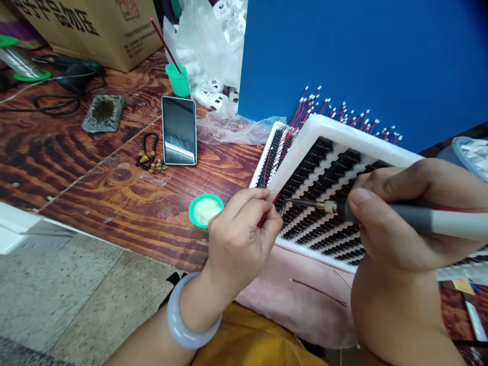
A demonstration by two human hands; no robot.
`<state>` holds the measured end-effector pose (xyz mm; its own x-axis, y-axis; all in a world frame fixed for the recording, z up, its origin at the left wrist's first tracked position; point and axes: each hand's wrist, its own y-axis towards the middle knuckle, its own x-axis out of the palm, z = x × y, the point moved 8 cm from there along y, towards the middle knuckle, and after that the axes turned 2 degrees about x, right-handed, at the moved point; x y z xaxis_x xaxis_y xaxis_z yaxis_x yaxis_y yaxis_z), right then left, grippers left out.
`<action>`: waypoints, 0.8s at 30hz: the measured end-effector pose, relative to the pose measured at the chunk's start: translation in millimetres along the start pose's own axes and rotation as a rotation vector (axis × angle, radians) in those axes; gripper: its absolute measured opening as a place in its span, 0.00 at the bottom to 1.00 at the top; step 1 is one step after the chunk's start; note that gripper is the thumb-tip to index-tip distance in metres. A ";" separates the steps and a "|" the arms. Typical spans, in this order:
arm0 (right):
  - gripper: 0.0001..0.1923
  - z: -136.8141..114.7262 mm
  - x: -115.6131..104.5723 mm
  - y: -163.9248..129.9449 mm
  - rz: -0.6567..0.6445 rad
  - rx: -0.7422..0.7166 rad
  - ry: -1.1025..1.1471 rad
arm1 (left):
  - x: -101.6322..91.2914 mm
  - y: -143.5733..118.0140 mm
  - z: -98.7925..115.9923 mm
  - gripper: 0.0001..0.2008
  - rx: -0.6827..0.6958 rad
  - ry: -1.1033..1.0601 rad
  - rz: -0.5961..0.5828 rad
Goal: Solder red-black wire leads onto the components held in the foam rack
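At the far left, upper left of the frame, a spool [21, 63] of bright wire lies on the table [125, 208], with a stained block [102, 113] a little right of it. Further along, a phone [179, 130] lies above a small green dish [191, 212] of pale paste, which sits just beside my left hand.

My left hand [244, 229], near the middle of the frame, has its fingertips pinched closed on a thin red wire [261, 219]. The wire's end shows just right of my fingers, over the left edge of a white tray [366, 140] filled with rows of small black parts [322, 147]. Right of that, my right hand [404, 244] grips a soldering iron [414, 219] like a pen, its tip pointing left, close to the wire. I can't tell whether the two touch.

I take this to be the soldering step, the wire being brought to one of the parts at the tray's left edge. As I judge it, the next move calls for a steady left pinch and only a small shift of the tip, keeping the heat away from my fingertips.
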<state>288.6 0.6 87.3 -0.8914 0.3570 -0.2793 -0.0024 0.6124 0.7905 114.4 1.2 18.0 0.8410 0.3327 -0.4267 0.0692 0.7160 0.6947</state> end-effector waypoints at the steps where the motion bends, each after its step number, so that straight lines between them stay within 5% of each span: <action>1: 0.15 -1.0 0.5 0.3 -0.009 -0.051 -0.003 | 0.1 0.1 -0.3 0.03 -0.002 0.001 0.000; 8: 0.17 0.3 -0.3 2.1 -0.007 -0.142 0.021 | 0.4 1.4 0.5 0.04 -0.016 -0.008 -0.022; 16: 0.16 3.5 0.3 -1.9 -0.012 0.071 -0.032 | -0.6 2.8 2.6 0.04 -0.014 -0.004 -0.038; 24: 0.16 2.9 -0.1 -0.6 -0.005 0.045 -0.018 | -0.4 2.0 0.7 0.04 -0.013 0.009 -0.030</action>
<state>290.0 2.2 85.4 -0.8830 0.3663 -0.2937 0.0136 0.6452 0.7639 114.6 2.1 19.9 0.8337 0.3166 -0.4525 0.0872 0.7336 0.6740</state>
